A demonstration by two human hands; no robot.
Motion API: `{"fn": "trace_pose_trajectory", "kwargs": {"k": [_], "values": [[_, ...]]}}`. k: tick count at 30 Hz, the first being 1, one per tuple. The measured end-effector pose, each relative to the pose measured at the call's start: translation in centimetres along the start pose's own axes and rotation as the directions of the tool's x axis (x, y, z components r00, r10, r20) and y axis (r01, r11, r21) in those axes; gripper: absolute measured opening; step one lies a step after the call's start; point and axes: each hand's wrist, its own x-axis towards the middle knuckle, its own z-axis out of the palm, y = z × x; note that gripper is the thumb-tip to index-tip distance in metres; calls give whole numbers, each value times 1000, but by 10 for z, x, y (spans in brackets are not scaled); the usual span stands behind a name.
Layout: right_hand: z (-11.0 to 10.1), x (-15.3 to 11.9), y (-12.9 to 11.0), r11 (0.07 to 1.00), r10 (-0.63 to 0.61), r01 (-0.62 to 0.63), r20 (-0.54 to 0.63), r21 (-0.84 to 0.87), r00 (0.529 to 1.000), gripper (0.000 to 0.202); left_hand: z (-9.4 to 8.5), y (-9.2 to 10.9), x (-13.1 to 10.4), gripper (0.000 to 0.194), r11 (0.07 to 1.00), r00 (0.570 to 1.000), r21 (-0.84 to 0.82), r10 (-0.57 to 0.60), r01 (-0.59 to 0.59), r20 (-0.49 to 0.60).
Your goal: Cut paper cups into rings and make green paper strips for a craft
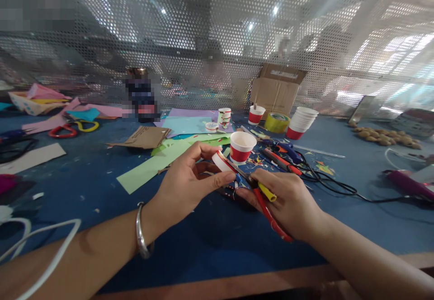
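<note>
My left hand [193, 178] grips a cut piece of a paper cup [222, 161], white with a red edge, between thumb and fingers. In my right hand [285, 196] is a pair of scissors [269, 214] with one red and one yellow handle. The blades lie along the red edge of the cup piece. Just behind it stands an upright red and white paper cup [243, 145]. Small colourful paper scraps [259, 161] lie around that cup. Part of what lies beneath my hands is hidden.
Green paper [149, 169] and folded cardboard [144, 136] lie to the left. A glue gun [281, 161] with a black cable is at right. Stacked cups [303, 121], yellow tape [277, 122] and a cardboard box [276, 92] stand behind. More scissors [73, 129] lie far left.
</note>
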Motion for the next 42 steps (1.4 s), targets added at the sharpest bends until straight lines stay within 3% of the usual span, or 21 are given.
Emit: {"fn": "trace_pose_trajectory", "kwargs": {"k": [9,21,42], "values": [[0,0,4,998,-30,28,-27,-59,999,34,-7,3,0,29,994,998,-106,38,-32,47],[-1,4,3,999,-47,47,-19,-14,999,32,-8,-3,0,41,998,993,-69,-5,14,117],[0,4,4,999,-34,34,-9,3,999,31,-7,-2,1,46,999,994,-5,-41,41,97]]}}
